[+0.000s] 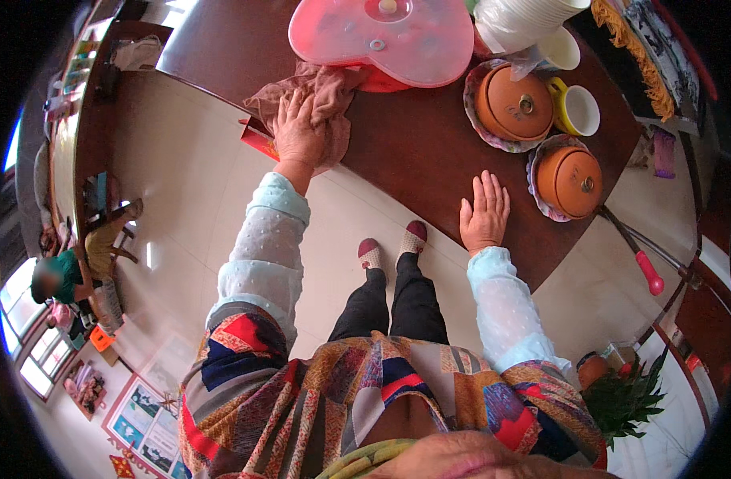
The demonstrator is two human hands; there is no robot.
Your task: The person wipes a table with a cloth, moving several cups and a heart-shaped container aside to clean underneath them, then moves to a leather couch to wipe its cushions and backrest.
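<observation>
My left hand presses a crumpled brown cloth at the near edge of a dark wooden table. Part of the cloth hangs over the edge, and its far end touches a red box with a translucent pink lid. My right hand lies flat on the tabletop near the edge, fingers slightly apart, holding nothing. To its right stand two lidded brown pots, each on a scalloped dish. A yellow and white mug stands beside them.
Stacked white bowls and a cup stand at the far right of the table. A red item shows below the edge by my left hand. A pink-handled object and a leafy plant are at right. Another person is at far left.
</observation>
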